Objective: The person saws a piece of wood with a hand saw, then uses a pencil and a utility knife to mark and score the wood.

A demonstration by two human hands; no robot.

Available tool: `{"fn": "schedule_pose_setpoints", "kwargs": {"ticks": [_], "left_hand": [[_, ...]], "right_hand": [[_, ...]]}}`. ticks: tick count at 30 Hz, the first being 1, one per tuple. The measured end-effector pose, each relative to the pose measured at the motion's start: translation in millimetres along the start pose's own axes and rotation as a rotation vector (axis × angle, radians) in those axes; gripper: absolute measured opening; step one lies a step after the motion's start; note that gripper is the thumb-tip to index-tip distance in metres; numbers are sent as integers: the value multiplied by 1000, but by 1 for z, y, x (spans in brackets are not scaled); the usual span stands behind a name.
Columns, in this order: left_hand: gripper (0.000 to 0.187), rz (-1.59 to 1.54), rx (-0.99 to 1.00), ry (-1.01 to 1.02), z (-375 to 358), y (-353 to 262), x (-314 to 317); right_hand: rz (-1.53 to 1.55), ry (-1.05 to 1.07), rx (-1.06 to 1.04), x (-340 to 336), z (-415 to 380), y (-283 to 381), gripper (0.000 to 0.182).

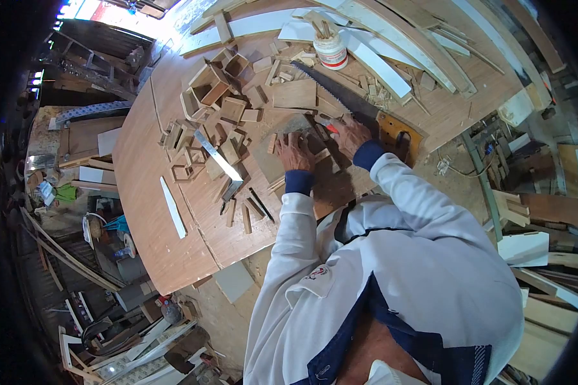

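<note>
My left hand (294,154) lies on a brownish board (263,154) at the table's near edge, fingers spread and pointing forward. A small wood strip (272,143) stands just left of its fingers. My right hand (351,136) is closed round a slim tool with a red part (331,128); its exact kind is too small to make out. Dark, narrow pieces lie between the two hands. Beyond and right of my right hand rests a handsaw (343,96) with a wooden handle (399,135). A flat wood panel (295,94) lies ahead of my hands.
Left of my hands are a try square (218,157), a pile of small wooden boxes (215,83) and a black pen-like stick (261,205). A white tub (330,50) holding sticks stands at the back. Long boards (379,64) lie behind; a white strip (173,206) lies left.
</note>
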State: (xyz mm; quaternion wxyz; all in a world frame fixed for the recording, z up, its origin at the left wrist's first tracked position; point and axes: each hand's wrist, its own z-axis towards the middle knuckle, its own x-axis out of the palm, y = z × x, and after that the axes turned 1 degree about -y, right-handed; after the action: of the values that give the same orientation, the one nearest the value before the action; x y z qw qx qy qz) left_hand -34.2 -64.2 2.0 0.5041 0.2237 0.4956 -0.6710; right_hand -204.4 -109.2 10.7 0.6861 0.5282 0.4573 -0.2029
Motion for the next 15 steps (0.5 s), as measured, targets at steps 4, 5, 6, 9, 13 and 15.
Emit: {"fn": "schedule_pose_setpoints", "kwargs": {"ticks": [4, 5, 6, 9, 13, 15], "left_hand": [[21, -20, 43, -10, -3, -8, -19], [22, -26, 90, 34, -6, -8, -23], [24, -33, 140, 79, -9, -10, -27], [23, -70, 161, 161, -20, -16, -33], [21, -75, 180, 208, -28, -19, -30], [20, -67, 156, 245, -31, -20, -26]], "right_hand": [[25, -17, 20, 21, 4, -10, 32], [24, -10, 17, 24, 5, -13, 32], [3, -1, 7, 23, 5, -14, 32], [-56, -79, -40, 17, 4, -10, 31], [118, -144, -102, -10, -8, -2, 29], [174, -90, -98, -12, -20, 0, 30]]}}
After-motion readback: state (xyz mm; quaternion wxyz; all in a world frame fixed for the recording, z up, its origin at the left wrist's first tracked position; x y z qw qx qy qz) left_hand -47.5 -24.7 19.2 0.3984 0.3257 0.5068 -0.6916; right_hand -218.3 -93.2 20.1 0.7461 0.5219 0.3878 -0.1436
